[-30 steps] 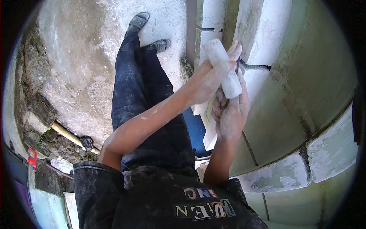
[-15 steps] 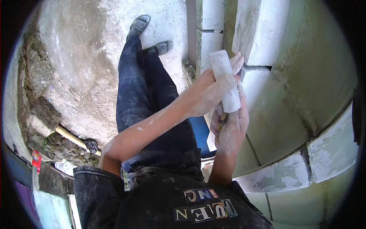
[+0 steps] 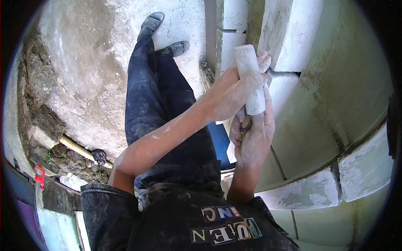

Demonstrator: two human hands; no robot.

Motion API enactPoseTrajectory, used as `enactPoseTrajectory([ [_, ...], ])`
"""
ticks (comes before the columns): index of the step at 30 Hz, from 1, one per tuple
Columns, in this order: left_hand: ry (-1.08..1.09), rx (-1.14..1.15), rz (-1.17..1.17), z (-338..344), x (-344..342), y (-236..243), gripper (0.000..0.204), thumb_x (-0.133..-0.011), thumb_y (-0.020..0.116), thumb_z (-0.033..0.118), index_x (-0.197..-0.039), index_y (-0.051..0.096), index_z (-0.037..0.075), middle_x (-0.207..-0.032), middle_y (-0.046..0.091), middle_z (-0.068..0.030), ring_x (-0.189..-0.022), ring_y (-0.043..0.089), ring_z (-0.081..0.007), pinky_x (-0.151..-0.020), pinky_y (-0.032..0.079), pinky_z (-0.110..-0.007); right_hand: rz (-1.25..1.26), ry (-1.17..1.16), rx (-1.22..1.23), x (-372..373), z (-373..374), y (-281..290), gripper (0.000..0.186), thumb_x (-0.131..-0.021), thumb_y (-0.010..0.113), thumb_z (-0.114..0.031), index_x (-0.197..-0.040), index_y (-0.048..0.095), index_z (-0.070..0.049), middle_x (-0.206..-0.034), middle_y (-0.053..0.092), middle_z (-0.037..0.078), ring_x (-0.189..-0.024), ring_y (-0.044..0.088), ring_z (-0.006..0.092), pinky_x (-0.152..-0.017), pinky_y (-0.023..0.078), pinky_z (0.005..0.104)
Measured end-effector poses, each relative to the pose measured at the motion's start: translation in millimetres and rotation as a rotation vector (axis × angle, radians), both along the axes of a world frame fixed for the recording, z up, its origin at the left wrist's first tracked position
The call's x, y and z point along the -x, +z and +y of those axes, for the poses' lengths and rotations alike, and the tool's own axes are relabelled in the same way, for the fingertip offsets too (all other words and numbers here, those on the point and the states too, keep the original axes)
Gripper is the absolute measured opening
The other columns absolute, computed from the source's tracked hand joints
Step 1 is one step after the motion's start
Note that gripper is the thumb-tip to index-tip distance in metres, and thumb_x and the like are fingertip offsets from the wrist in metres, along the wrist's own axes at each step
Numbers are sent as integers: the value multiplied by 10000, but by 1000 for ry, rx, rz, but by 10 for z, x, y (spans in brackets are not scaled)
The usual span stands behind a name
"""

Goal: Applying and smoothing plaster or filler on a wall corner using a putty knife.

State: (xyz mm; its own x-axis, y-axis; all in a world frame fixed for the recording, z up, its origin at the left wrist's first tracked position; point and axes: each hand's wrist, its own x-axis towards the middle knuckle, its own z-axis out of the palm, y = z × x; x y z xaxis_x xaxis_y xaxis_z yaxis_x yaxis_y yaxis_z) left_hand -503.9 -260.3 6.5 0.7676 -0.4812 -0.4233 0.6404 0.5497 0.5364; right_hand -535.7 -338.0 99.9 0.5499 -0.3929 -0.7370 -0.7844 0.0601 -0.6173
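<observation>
My left hand, dusted white, is closed around a thick whitish cylinder, its thumb lying across the middle. The cylinder tilts, with its upper end leaning left. Behind and below it is my right hand, palm up and also powdery, its fingertips showing past the cylinder's right side. Within the curled fingers of the right hand lies a small tool with a yellowish and dark part; most of it is hidden, so its kind cannot be made out. The two hands are close together, the left one above the right.
Pale panels or blocks with dark joints stand along the right. A curved whitish ledge runs at lower right. Below my hands is a blue object. Rubble and a yellowish pipe edge the concrete floor at left.
Both hands and the cylinder have shifted slightly upward in the picture. More of the small tool in the right hand shows below the cylinder. The grips look the same.
</observation>
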Motion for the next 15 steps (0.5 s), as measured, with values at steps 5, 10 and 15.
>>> enactPoseTrajectory([
  [5, 49, 1, -90, -47, 102, -25, 621, -1011, 472, 266, -1511, 334, -77, -1627, 288, -209, -1478, 323, -243, -1180, 271, -320, 25, 157, 229, 169, -73, 10, 501, -1078, 453, -228, -1530, 360, -33, -699, 545, -14, -457, 404, 12, -388, 292, 187],
  [10, 84, 134, 63, -55, 40, -64, 624, -1000, 482, 241, -1517, 326, -72, -1645, 251, -191, -1502, 276, -236, -1193, 244, -322, 7, 125, 138, 47, -105, -42, 487, -1045, 411, -151, -1516, 392, -32, -707, 517, 1, -444, 374, 18, -379, 268, 186],
  [15, -32, 11, -32, -30, 138, -121, 653, -1005, 446, 409, -1553, 376, 60, -1560, 396, -46, -1042, 556, -113, -872, 532, -303, 36, 103, 168, 77, -73, -35, 493, -1040, 433, -144, -1515, 387, -20, -702, 515, 10, -445, 391, 26, -377, 275, 192],
])
